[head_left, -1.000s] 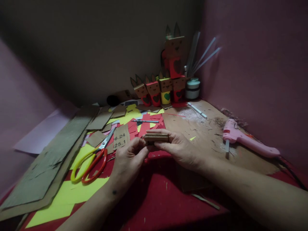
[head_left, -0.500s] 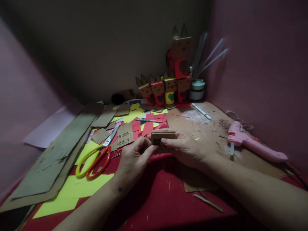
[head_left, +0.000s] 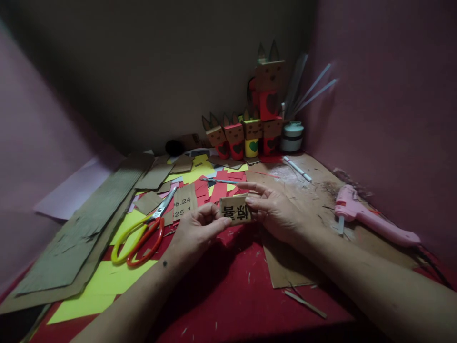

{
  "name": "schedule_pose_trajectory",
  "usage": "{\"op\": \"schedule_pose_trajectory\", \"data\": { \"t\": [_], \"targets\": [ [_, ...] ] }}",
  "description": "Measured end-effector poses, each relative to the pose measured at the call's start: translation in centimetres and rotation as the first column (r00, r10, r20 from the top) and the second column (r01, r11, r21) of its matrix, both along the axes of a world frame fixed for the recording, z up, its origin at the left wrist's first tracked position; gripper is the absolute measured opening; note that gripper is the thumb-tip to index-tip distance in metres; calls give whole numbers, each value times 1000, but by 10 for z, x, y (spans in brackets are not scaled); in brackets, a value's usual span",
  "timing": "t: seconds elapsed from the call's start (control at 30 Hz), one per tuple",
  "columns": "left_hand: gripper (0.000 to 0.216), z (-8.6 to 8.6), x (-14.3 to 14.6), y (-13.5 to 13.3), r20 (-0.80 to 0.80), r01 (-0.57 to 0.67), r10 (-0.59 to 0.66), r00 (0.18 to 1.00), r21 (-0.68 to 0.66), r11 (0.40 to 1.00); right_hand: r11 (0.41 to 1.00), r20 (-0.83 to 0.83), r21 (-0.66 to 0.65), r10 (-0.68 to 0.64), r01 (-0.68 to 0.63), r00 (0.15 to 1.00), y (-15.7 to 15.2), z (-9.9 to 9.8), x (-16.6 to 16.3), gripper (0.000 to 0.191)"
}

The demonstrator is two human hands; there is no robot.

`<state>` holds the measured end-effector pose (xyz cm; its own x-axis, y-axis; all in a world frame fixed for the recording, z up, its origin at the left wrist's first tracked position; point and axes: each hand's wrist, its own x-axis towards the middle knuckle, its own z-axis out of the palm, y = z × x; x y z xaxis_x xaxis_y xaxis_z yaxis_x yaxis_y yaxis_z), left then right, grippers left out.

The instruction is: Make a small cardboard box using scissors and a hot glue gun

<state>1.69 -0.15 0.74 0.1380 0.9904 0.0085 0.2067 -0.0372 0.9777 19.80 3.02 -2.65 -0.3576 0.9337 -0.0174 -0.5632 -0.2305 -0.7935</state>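
Between my two hands is a small cardboard piece [head_left: 233,210] with black printed characters facing me. My left hand [head_left: 200,226] pinches its lower left edge between thumb and fingers. Gripping the right side is my right hand [head_left: 276,209], its index finger stretched out above the top edge. Whether the piece is one layer or several cannot be made out from this side. Left of my left hand lie scissors [head_left: 146,238] with one yellow and one red handle. A printed cardboard scrap [head_left: 184,200] rests just behind that hand.
Cardboard strips [head_left: 74,228] and yellow paper [head_left: 103,286] cover the left side. A pink glue gun [head_left: 374,216] lies at the right, near a white marker [head_left: 297,169]. Several cardboard animal figures [head_left: 233,138] stand at the back beside a lidded jar [head_left: 292,138]. A pencil [head_left: 219,180] lies on red paper.
The cardboard has been turned so that its printed face shows more fully, where its layered top edge showed before. My right index finger has lifted and straightened.
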Motion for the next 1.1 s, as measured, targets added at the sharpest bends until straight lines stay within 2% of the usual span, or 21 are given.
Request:
{"op": "schedule_pose_trajectory", "data": {
  "t": [0.23,0.37,0.53,0.6,0.67,0.7,0.8,0.9,0.97,1.1],
  "targets": [
    [27,-8,-7,4,77,34,-29,997,-65,997,998,-13,-68,11,-12,1000,0,-2,-2,32],
    [26,-9,-10,8,247,32,8,969,-161,987,996,24,-69,-63,64,998,2,-6,-4,29],
    [34,-6,-16,19,373,6,74,925,-208,978,980,306,31,-196,196,931,5,1,6,22],
    [35,-6,-17,20,386,8,78,919,-216,976,961,429,136,-278,242,859,3,8,8,15],
    [35,-6,-17,19,395,12,79,915,-223,975,920,431,264,-380,288,818,-2,15,7,15],
    [34,-7,-16,17,396,16,75,915,-221,975,919,392,278,-374,279,841,-4,17,5,22],
    [30,-8,-13,10,357,55,5,934,-158,986,986,194,69,-162,151,967,-12,15,-4,48],
    [27,-8,-9,4,260,128,-107,960,-66,990,999,147,26,-39,36,988,-17,10,-10,37],
    [25,-7,-8,1,215,156,-146,966,-31,987,999,167,17,-41,39,985,-20,9,-10,27],
    [19,-4,-6,-3,183,168,-165,969,-2,986,997,194,-19,-75,80,978,-25,14,-9,24]
  ]
}}
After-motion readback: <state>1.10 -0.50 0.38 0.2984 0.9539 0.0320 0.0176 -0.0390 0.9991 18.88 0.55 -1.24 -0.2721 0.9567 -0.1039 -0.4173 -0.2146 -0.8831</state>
